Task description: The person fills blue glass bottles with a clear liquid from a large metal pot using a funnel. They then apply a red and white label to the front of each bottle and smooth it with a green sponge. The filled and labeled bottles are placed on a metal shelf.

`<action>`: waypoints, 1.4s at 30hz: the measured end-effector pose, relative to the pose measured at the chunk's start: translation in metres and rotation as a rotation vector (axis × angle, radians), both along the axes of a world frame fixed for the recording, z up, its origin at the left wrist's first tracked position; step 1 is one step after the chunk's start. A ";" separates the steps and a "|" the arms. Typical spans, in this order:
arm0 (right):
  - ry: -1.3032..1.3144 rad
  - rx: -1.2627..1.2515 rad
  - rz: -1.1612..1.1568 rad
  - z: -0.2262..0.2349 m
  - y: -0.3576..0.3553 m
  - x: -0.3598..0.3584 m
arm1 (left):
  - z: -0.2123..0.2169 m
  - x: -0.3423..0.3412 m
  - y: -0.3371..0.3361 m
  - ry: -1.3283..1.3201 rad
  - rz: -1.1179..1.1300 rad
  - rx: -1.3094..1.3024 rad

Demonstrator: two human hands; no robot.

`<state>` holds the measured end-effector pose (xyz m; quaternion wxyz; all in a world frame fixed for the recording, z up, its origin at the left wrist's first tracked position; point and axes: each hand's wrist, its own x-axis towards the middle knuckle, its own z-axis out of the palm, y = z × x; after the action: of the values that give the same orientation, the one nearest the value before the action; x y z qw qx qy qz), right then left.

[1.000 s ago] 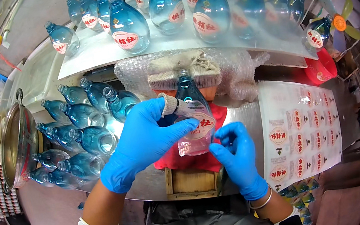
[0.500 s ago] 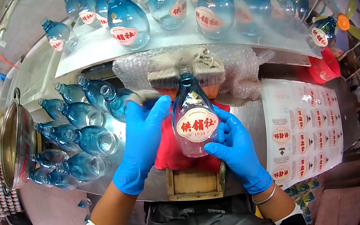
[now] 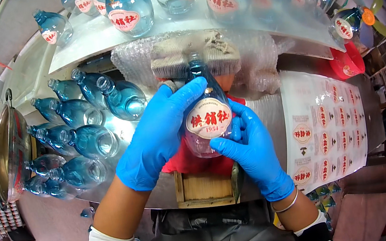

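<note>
A glass bottle (image 3: pixel 209 118), blue at the neck and clear at the base, tilts toward me with a red-and-white oval label facing up. My right hand (image 3: pixel 253 149), blue-gloved, grips its lower right side, thumb on the front. At the upper left side of the bottle, my gloved left hand (image 3: pixel 154 131) is closed around a small grey cloth (image 3: pixel 169 85), mostly hidden, its thumb across the bottle's shoulder. The bottle's neck rests on a pad wrapped in grey ribbed fabric (image 3: pixel 164 67). Beneath the bottle lie a red cloth (image 3: pixel 176 158) and a wooden frame (image 3: pixel 206 186).
Several unlabelled blue bottles (image 3: pixel 93 141) lie on the left. Labelled bottles (image 3: pixel 130 9) stand along the far white shelf (image 3: pixel 95 47). On the right is a label sheet (image 3: pixel 301 103), with a red tub (image 3: pixel 348 63) and small fan (image 3: pixel 367 17) beyond. A metal basin (image 3: pixel 6 150) stands far left.
My left hand has moved right and up with the grey cloth, from beside the bottle onto its shoulder. My right hand keeps its hold. The whole view has shifted slightly.
</note>
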<state>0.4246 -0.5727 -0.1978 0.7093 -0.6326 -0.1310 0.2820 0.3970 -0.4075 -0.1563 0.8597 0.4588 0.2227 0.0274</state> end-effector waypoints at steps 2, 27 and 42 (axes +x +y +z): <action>-0.006 -0.012 -0.007 0.000 0.000 0.000 | -0.002 0.001 -0.001 -0.005 0.010 -0.001; 0.002 0.008 0.121 -0.003 -0.011 0.017 | -0.049 -0.056 -0.010 -0.363 -0.079 0.554; 0.080 0.026 0.147 -0.001 -0.012 0.021 | -0.045 -0.056 -0.008 -0.281 -0.082 0.426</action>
<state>0.4458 -0.5848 -0.1989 0.6994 -0.6003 -0.1523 0.3569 0.3407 -0.4158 -0.2016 0.7666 0.6299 0.0714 0.1022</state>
